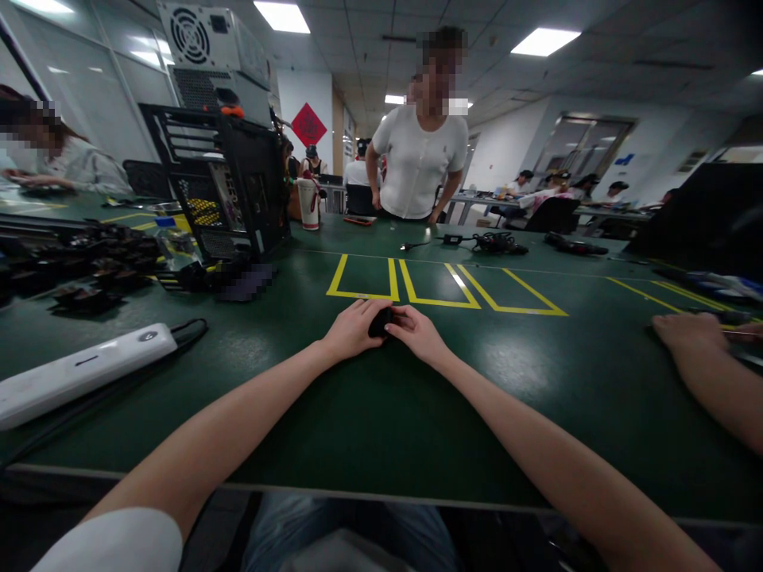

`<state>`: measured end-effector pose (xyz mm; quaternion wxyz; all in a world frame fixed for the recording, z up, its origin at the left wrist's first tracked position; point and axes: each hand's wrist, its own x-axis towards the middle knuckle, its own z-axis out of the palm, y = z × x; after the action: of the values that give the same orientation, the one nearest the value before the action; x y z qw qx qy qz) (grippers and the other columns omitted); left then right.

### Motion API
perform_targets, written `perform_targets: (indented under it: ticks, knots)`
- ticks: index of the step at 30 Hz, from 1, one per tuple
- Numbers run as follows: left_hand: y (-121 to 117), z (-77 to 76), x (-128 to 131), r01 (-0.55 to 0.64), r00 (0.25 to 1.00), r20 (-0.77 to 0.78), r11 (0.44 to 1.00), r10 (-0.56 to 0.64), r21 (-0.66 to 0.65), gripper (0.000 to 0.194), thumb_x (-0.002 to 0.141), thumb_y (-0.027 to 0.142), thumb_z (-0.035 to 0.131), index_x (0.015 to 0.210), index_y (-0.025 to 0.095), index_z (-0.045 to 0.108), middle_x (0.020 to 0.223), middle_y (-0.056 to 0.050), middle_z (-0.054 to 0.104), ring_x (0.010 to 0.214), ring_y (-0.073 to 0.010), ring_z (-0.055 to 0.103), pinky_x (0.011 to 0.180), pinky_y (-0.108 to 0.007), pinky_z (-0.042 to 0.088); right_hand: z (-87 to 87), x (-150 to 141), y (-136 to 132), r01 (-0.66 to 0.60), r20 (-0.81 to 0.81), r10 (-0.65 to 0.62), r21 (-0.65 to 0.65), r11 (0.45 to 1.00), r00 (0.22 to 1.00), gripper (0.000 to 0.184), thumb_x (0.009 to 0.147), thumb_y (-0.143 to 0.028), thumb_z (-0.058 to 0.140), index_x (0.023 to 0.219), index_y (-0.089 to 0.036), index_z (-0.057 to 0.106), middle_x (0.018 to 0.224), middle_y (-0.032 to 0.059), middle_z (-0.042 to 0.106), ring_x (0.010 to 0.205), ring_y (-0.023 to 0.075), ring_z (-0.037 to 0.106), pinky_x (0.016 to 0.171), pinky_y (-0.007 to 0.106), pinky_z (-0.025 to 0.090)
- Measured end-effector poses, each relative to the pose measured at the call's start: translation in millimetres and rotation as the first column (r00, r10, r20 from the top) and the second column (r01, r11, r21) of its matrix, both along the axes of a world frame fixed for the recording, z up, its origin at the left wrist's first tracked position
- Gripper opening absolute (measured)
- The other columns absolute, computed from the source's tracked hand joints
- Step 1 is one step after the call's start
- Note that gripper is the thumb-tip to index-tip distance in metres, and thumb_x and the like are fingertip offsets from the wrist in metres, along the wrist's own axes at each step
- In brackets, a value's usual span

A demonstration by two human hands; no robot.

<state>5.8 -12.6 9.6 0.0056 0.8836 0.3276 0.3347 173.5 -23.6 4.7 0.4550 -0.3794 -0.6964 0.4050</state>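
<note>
With both hands I am grasping a small black piece (380,321), which is sitting straight in front of me, over the middle of the green tabletop (358,429). My left grip (351,330) is wrapping its left side, the fingers reaching over the top and the thumb lying lower down. My right grip (417,332) is pinching it from the right with thumb and fingertips. My hands are hiding much of the piece, so I cannot tell whether it is touching the tabletop.

Just beyond my hands, three yellow tape outlines (362,296) are lying side by side. Behind them, a bundle of black cables (501,243) is resting towards the far edge. To my left, a long white device (89,369) is lying at a slant, a dark cord (191,334) curling beside its end. Farther off on that side, a black computer case (262,191) is standing upright, carrying a metal power supply (250,59); a paper cup (308,205) is standing just beside it, and a bottle (179,248) is sitting in front, near a heap of dark parts (89,258).

Across from me, a person in a white top (420,163) is standing. At far right, a co-worker's hand (691,338) is resting on the tabletop.
</note>
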Motion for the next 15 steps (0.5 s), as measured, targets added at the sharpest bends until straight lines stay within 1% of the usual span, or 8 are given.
perform_targets:
  ticks: [5, 10, 12, 15]
  knots:
    - [1.1, -1.1, -0.2, -0.004, 1.000, -0.002, 1.000, 0.004, 0.009, 0.058, 0.065, 0.021, 0.060, 0.116, 0.022, 0.034, 0.113, -0.005, 0.048, 0.102, -0.0211, 0.045, 0.085, -0.038, 0.039, -4.4, 1.1, 3.0, -0.070, -0.040, 0.069, -0.011, 0.998, 0.997, 0.030, 0.066, -0.021, 0.060, 0.092, -0.020, 0.046, 0.097, 0.0013, 0.052, 0.093, 0.0146, 0.054, 0.084, 0.033, 0.045]
    - [2.3, -1.9, 0.3, -0.010, 1.000, 0.001, 1.000, 0.010, 0.007, 0.059, 0.063, 0.022, 0.061, 0.116, 0.023, 0.034, 0.112, -0.005, 0.048, 0.102, -0.0211, 0.046, 0.085, -0.038, 0.039, -10.5, -0.6, 10.0, -0.017, -0.049, 0.019, 0.032, 0.999, 0.999, 0.024, 0.067, -0.027, 0.058, 0.086, -0.020, 0.047, 0.089, -0.0003, 0.052, 0.086, 0.0130, 0.055, 0.080, 0.031, 0.047]
    - [1.8, -1.1, 0.6, -0.006, 1.000, 0.001, 1.000, 0.006, 0.004, 0.059, 0.064, 0.022, 0.061, 0.116, 0.023, 0.034, 0.112, -0.005, 0.048, 0.103, -0.0209, 0.046, 0.085, -0.038, 0.039, -10.3, -1.1, 10.0, 0.001, -0.039, 0.001, 0.051, 0.999, 0.999, 0.026, 0.066, -0.027, 0.059, 0.088, -0.020, 0.047, 0.090, 0.0001, 0.052, 0.087, 0.0135, 0.054, 0.080, 0.031, 0.047]
    - [0.7, 0.3, 0.5, -0.002, 1.000, 0.002, 1.000, 0.002, 0.001, 0.059, 0.064, 0.022, 0.060, 0.116, 0.023, 0.033, 0.113, -0.005, 0.048, 0.103, -0.0208, 0.045, 0.086, -0.038, 0.039, -7.9, -1.0, 6.7, 0.035, 0.008, -0.036, 0.067, 0.997, 0.999, 0.029, 0.068, -0.027, 0.057, 0.095, -0.021, 0.048, 0.098, 0.0022, 0.052, 0.092, 0.0151, 0.053, 0.084, 0.034, 0.045]
